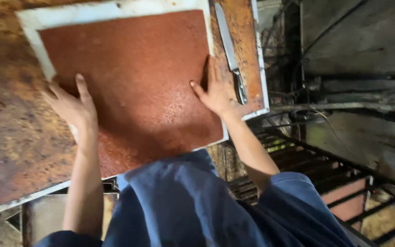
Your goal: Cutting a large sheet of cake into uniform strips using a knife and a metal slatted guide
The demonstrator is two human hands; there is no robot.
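1. The left hand lies flat and open on the left edge of the red-brown sheet, gripping nothing, likely to steady it.
2. The right hand presses its open fingers on the sheet's right edge.
3. The sheet rests on a white board atop a rusty table.
4. A knife lies just beside the right hand, easy to reach.
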